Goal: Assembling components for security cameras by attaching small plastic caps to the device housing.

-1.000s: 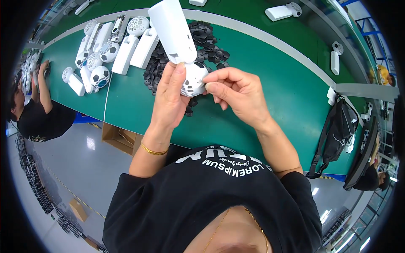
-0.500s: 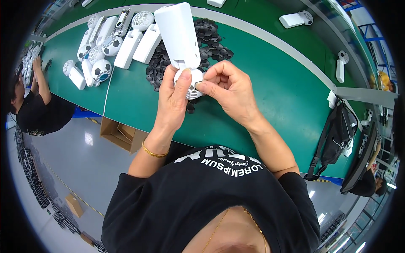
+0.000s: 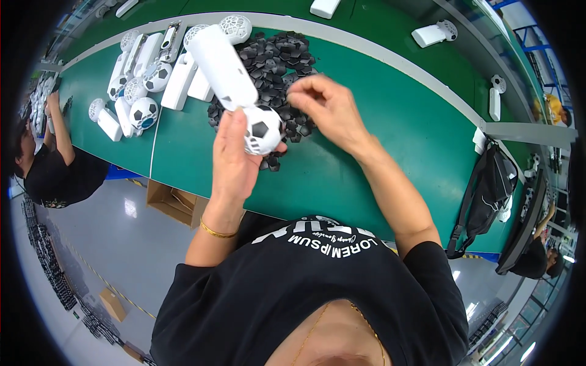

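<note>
In the head view, the left hand (image 3: 233,155) has its fingers closed round the ball (image 3: 264,129) end of a white unit (image 3: 223,67), thumb along the near side. The right hand (image 3: 334,116) is apart from the unit, its fingers curled and the thumb and index tips nearly together over the heap of dark pieces (image 3: 274,58). The tips are small and dim against the heap, so I cannot tell whether a piece is between them.

For good handling, I would keep the left hold low on the ball, with the patterned face turned up and clear of the thumb. The long body overhangs the grip, so a loose hold could let it tip. The dark pieces overlap, so any pinch there is best made on the edges of one piece, lest two come up together.

The unit is held above the desk (image 3: 378,122), left of the right hand, its body slanting up and leftward across the heap's edge. The body is smooth, white and rounded at the corners, with small dark marks on its side. The ball is white with dark, football-like patches and a few slots low down. Similar units (image 3: 177,82) lie on the desk farther left.
</note>
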`<state>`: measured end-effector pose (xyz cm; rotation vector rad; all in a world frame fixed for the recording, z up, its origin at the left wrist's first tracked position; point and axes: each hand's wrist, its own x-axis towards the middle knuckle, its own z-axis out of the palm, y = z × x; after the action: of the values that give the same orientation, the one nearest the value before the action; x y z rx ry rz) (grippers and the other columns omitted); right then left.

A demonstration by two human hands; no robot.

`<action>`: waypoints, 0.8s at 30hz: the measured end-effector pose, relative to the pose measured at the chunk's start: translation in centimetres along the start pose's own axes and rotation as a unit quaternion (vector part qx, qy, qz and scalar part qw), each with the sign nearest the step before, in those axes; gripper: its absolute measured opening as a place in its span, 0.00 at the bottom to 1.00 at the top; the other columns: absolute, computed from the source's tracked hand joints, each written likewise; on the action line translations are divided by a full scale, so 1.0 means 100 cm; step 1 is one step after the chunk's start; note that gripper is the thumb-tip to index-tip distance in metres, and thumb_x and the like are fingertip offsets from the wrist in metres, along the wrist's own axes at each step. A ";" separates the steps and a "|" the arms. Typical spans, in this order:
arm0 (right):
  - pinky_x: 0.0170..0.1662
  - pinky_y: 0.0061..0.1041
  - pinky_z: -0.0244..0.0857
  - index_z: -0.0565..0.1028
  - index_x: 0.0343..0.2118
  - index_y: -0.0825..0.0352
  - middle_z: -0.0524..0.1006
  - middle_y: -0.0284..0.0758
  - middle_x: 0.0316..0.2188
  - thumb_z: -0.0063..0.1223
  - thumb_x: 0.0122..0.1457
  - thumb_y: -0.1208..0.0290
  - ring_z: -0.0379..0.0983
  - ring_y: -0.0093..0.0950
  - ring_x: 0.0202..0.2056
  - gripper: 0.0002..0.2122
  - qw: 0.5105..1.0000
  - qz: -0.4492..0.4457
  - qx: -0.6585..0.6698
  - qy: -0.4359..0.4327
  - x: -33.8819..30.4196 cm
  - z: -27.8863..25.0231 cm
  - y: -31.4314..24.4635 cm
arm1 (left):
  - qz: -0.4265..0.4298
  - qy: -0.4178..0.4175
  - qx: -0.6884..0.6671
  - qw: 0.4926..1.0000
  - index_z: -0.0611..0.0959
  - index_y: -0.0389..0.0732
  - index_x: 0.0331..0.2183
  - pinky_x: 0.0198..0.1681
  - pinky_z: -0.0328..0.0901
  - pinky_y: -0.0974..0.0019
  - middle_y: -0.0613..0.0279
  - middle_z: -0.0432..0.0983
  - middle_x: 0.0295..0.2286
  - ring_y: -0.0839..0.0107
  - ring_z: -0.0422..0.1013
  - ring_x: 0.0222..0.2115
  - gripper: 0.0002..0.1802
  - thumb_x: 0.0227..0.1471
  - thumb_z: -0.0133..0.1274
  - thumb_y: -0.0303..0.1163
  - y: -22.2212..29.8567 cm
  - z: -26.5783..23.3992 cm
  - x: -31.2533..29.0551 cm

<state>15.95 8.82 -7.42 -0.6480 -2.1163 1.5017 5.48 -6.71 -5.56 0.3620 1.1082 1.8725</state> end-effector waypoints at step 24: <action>0.31 0.31 0.70 0.75 0.35 0.65 0.74 0.32 0.34 0.55 0.48 0.78 0.73 0.33 0.36 0.09 0.859 -0.321 -0.389 -0.090 0.042 -0.011 0.027 | 0.003 0.052 0.005 0.999 0.70 0.38 0.46 0.29 0.72 0.63 0.56 0.74 0.34 0.61 0.75 0.35 0.24 0.61 0.41 0.49 0.006 -0.015 0.002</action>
<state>13.65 13.06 -9.25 0.0105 -2.6927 0.3248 4.14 -7.43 -5.95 0.2779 1.1873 1.9095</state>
